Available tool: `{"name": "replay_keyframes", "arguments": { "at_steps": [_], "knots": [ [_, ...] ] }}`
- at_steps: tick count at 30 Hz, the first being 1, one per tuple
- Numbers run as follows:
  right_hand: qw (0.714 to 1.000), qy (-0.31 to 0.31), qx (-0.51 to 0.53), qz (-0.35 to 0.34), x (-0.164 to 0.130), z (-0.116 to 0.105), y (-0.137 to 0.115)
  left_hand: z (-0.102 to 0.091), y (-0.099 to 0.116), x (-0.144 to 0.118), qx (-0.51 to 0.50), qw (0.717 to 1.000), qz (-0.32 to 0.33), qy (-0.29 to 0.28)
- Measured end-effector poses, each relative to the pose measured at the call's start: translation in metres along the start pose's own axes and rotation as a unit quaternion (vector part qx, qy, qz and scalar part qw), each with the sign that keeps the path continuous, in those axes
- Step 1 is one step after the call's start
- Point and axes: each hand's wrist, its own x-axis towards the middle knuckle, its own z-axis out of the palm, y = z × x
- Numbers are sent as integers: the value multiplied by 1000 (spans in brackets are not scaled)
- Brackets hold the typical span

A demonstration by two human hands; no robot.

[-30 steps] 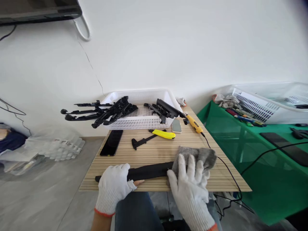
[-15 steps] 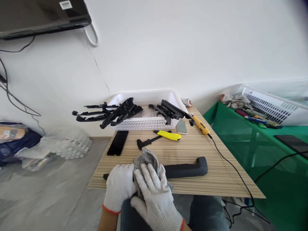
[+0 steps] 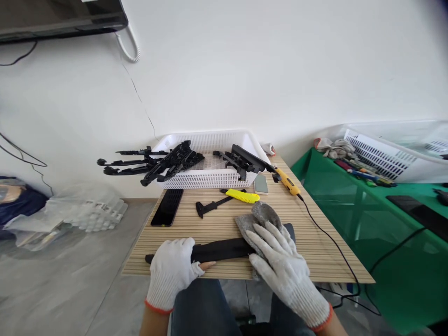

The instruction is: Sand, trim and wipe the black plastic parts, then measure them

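Note:
A long black plastic part (image 3: 222, 249) lies across the near side of the striped table. My left hand (image 3: 172, 267), in a white knit glove with a bare thumb tip showing, is closed around its left portion. Over the right portion, my right hand (image 3: 282, 263), also gloved, presses a grey cloth (image 3: 265, 213) with its fingers stretched along it. Cloth and hand hide most of the part's right end. Beyond them lie a black caliper (image 3: 210, 207) and a yellow utility knife (image 3: 242, 195).
A white basket (image 3: 217, 179) at the back holds several black plastic parts (image 3: 175, 161), some jutting over its left side. A phone (image 3: 168, 207) lies on the left. A corded yellow tool (image 3: 287, 181) rests at the right. A green-covered table (image 3: 329, 205) stands beyond.
My right hand and the cloth have slid right along the black part, from its middle to its right end. My left hand still grips the left portion. The view has shifted slightly.

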Motion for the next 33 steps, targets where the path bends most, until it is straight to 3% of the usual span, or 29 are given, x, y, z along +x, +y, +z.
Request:
{"name": "replay_keyframes", "arguments": {
  "at_steps": [4, 8, 12, 15, 19, 23, 29, 33],
  "knots": [
    [999, 11, -21, 22, 3, 3, -9, 0, -1, -1, -8, 1000, 0, 12],
    [999, 14, 26, -16, 16, 12, -48, 0, -1, 0, -13, 1000, -5, 17],
    [992, -28, 103, -63, 31, 21, -89, 1, -1, -1, -9, 1000, -9, 6],
    [987, -39, 137, -80, 36, 26, -105, 6, -2, -7, -13, 998, -34, 50],
    [985, -18, 151, -79, 35, 28, -109, 13, -5, -11, -42, 992, -25, 112],
    [985, -14, 153, -82, 35, 27, -107, 13, -8, -8, -77, 995, 23, 59],
    [985, -29, 149, -77, 34, 25, -105, 4, -6, -5, -88, 996, 12, 1],
    [986, -42, 137, -91, 33, 19, -95, 3, -4, -5, -76, 997, 7, -6]
  ]
}}
